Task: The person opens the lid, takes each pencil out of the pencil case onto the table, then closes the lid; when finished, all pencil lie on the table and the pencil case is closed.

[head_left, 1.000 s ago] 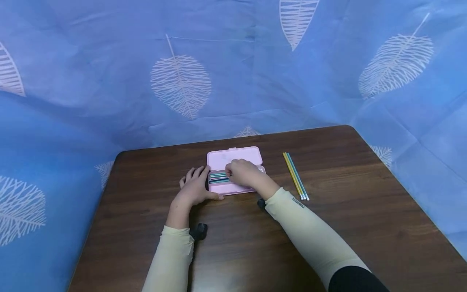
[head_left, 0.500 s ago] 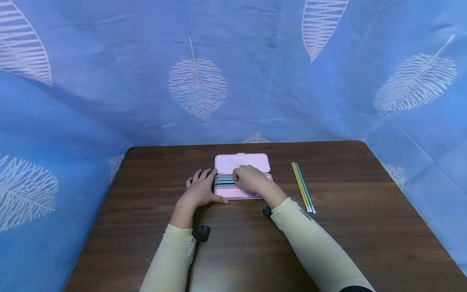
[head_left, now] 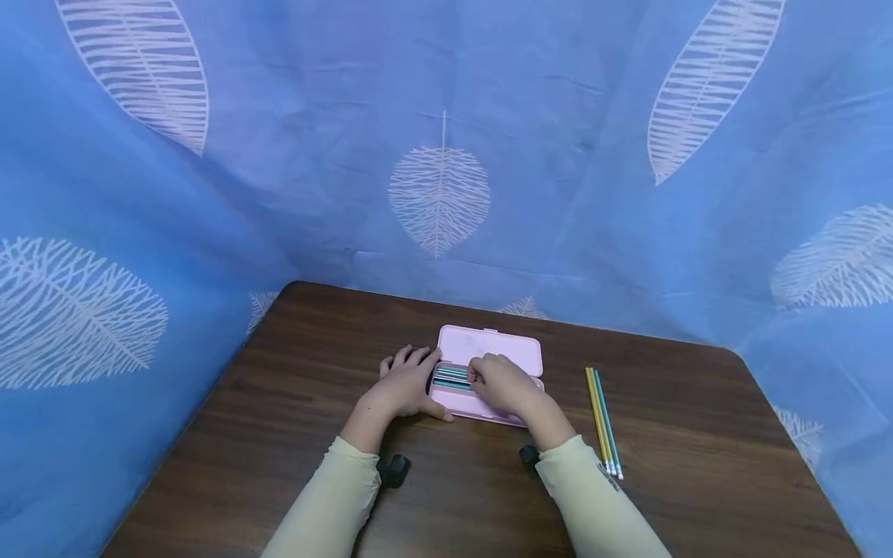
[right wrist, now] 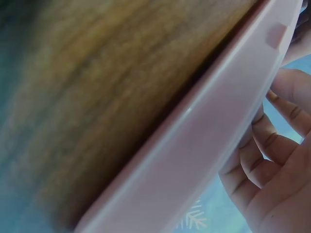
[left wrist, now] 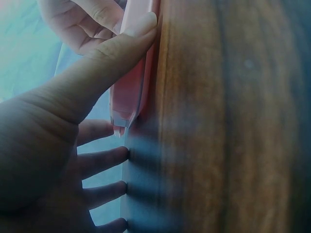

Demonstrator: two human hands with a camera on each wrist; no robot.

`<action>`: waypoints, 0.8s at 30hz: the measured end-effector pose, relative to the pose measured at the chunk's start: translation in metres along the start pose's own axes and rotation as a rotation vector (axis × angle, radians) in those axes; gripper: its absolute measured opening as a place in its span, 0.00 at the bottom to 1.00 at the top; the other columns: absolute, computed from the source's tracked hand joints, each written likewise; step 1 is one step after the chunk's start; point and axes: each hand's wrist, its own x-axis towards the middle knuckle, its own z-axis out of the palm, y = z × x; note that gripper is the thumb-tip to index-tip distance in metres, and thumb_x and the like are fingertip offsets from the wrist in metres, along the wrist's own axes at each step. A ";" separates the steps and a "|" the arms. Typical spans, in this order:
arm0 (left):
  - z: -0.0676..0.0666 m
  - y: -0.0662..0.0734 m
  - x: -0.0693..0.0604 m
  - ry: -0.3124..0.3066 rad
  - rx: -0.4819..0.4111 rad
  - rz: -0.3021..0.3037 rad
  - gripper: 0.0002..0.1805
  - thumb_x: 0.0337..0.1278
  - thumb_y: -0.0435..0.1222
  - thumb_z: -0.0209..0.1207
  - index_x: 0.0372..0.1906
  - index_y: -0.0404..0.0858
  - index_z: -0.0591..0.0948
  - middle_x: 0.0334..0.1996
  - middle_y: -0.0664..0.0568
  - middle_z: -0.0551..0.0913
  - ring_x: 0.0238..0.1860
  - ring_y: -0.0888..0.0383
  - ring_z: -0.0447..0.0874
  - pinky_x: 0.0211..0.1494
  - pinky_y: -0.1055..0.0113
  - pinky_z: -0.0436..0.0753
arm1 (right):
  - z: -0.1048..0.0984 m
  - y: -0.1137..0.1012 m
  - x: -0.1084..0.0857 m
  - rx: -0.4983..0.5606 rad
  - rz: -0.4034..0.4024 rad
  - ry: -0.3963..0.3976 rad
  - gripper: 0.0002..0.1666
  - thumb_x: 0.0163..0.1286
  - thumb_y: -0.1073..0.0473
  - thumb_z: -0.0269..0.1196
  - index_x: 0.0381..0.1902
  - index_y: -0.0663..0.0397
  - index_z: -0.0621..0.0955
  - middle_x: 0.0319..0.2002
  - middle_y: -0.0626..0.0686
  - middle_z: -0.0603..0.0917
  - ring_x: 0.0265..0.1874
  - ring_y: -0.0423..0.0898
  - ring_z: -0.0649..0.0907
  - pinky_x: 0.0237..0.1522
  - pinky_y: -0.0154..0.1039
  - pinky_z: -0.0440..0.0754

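Note:
A pink pencil case point(head_left: 491, 346) lies with its lid folded back, several green and dark pencils point(head_left: 452, 377) inside. My left hand point(head_left: 401, 391) braces its left end; in the left wrist view, the thumb of this hand point(left wrist: 43, 141) lies against the case's front wall point(left wrist: 127, 97), other fingers spread straight. Over the case's inside is my right hand point(head_left: 508, 386), its fingers bent beside the pencils. The right wrist view has the right hand point(right wrist: 282, 179) behind the pink wall point(right wrist: 194, 141), fingertips hidden; whether they pinch a pencil cannot be told.
Right of the case, yellow pencils point(head_left: 596, 415) and blue pencils point(head_left: 609, 422) lie side by side on the brown wooden table point(head_left: 460, 496). A blue cloth with white leaf prints point(head_left: 439, 198) hangs behind the table.
The head view has swung, so the table and case appear lower and further right. Both hands keep nearly the same places at the case; the loose pencils have not moved on the table.

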 end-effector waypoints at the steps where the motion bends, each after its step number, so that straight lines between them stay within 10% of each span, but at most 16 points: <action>1: 0.001 0.001 0.001 0.009 -0.010 -0.001 0.66 0.45 0.66 0.79 0.86 0.46 0.60 0.85 0.44 0.61 0.87 0.34 0.50 0.82 0.29 0.55 | -0.002 0.001 0.000 -0.017 -0.002 0.001 0.09 0.79 0.64 0.63 0.35 0.51 0.82 0.28 0.48 0.77 0.28 0.44 0.73 0.39 0.42 0.75; 24: -0.001 0.003 0.002 -0.050 0.014 -0.021 0.67 0.45 0.64 0.79 0.87 0.46 0.58 0.86 0.44 0.60 0.87 0.35 0.49 0.83 0.28 0.54 | 0.003 0.005 -0.007 -0.056 -0.011 0.007 0.05 0.81 0.60 0.62 0.40 0.48 0.82 0.34 0.49 0.81 0.33 0.45 0.76 0.42 0.45 0.79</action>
